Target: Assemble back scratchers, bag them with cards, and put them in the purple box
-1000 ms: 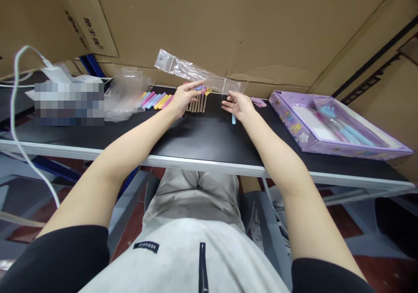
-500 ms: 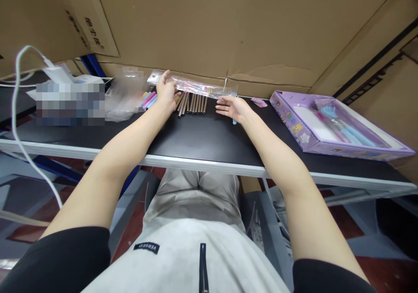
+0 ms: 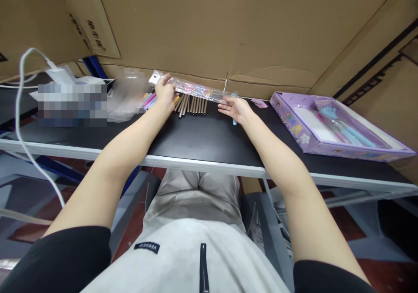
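Observation:
A long, narrow clear plastic bag [image 3: 196, 89] with colourful print is stretched between my hands above the back of the table. My left hand [image 3: 165, 92] is closed on it near its white-tabbed left end. At the other end, my right hand [image 3: 235, 109] pinches the bag between thumb and fingers. Several metal tubes [image 3: 197, 106] lie side by side just below the bag. Coloured sticks [image 3: 150, 100], pink, blue and yellow, rest beside and partly behind my left hand. A light-blue piece with prongs [image 3: 234, 122] lies partly hidden behind my right hand.
An open purple box [image 3: 307, 140] on the right holds a clear packet with blue and pink handles [image 3: 346, 129]. A small pink piece [image 3: 259, 103] lies nearby. Clear bags [image 3: 126, 99] and a white charger with cable [image 3: 60, 73] are left. Cardboard [image 3: 209, 27] walls the back.
The bag and both hands have shifted only slightly, and the bag's print shows a little more clearly. Both hands keep their hold.

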Tool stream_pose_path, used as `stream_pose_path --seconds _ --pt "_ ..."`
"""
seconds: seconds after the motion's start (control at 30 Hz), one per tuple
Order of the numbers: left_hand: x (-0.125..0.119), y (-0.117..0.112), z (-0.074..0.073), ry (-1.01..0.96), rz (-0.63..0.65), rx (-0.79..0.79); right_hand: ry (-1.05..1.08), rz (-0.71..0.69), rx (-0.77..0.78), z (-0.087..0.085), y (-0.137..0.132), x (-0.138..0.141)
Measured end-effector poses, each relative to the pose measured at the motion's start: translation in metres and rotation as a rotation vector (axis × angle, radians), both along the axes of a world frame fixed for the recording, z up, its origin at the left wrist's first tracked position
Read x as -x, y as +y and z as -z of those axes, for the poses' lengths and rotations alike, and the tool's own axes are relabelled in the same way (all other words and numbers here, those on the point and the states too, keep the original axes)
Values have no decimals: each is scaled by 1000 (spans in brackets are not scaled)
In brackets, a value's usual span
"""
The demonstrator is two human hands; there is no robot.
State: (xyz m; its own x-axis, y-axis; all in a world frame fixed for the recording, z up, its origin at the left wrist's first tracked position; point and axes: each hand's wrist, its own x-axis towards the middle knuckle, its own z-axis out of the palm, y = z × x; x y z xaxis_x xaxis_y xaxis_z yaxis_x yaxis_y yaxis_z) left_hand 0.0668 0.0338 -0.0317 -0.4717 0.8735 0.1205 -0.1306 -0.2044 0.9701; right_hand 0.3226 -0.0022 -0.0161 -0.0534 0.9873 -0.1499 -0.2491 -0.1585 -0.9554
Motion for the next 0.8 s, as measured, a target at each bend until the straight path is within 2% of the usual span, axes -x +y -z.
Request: stream_pose_path --seconds 0.2,0.47,0.8 --pt "0 -3 -1 38 18 -2 -27 -12 -18 1 3 -3" --pt "-1 -4 -6 -107 -27 -14 -42 -41 -27 -1 4 -4" --pt "6 5 -2 36 32 -79 -87 -16 -40 -5 -2 -2"
